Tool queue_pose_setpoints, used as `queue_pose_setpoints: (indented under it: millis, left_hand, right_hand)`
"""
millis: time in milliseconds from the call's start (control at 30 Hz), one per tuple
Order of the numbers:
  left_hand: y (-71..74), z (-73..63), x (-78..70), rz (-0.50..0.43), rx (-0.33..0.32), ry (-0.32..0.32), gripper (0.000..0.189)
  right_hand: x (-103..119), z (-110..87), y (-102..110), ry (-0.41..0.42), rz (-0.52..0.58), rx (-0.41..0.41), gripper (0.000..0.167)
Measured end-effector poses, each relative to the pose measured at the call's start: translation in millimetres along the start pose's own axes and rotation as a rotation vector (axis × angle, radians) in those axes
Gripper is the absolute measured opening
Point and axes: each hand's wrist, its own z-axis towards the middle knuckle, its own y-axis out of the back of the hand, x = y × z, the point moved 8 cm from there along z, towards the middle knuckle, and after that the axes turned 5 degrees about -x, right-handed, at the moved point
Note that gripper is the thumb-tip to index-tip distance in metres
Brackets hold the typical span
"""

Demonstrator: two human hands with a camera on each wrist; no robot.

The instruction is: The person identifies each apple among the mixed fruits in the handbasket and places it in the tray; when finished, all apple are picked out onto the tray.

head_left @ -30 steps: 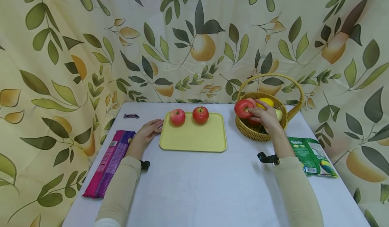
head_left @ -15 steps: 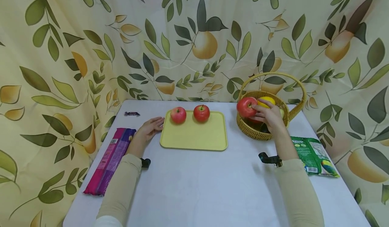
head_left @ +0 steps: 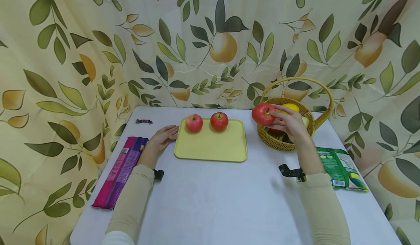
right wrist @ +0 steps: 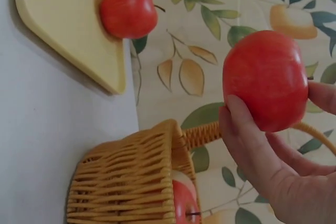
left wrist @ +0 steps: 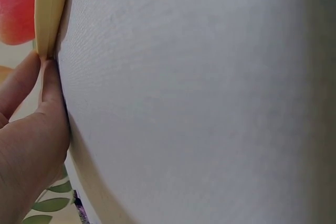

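My right hand (head_left: 291, 125) grips a red apple (head_left: 263, 114) between thumb and fingers, raised over the left rim of a wicker basket (head_left: 275, 143). In the right wrist view the apple (right wrist: 265, 80) is apart from the basket (right wrist: 123, 177). Still in the basket are a yellow fruit (head_left: 290, 108), another red apple (right wrist: 184, 198), a pale green fruit and something dark, partly hidden. My left hand (head_left: 160, 138) touches the left edge of a yellow tray (head_left: 210, 146) with outstretched fingers. On the tray sit two red apples, a left one (head_left: 194, 123) and a right one (head_left: 219, 121).
A pink-purple packet (head_left: 119, 172) lies left of my left forearm, and a small dark wrapped candy (head_left: 144, 121) behind it. At the right, a green packet (head_left: 344, 168) lies partly behind my right forearm. A patterned curtain (head_left: 210, 55) backs the white table (head_left: 210, 201).
My right hand has lifted the red apple slightly out of the basket and moved it left over the rim. The left hand stays at the tray's edge. The head view has shifted a little.
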Motion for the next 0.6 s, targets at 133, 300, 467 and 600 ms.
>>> queue_pose_setpoints:
  millis: [133,300,467,600]
  left_hand:
    - [1.0,1.3,0.3,-0.003,-0.003,0.005,0.078]
    - [-0.6,0.7,0.0,-0.007,0.005,0.004,0.078]
    - [-1.2,-2.1,-3.0,-0.004,0.004,0.007,0.078]
    - [-1.6,-1.8,-2.4,0.000,0.004,0.009,0.079]
  right_hand:
    - [2,-3.4,-10,0.013,0.035,0.027,0.068]
    - [3,-6.3,-22,0.026,0.028,0.035,0.065]
    - [3,-7.6,-33,0.038,0.013,0.052,0.062]
    - [3,-8.4,-41,0.046,0.037,0.078,0.060]
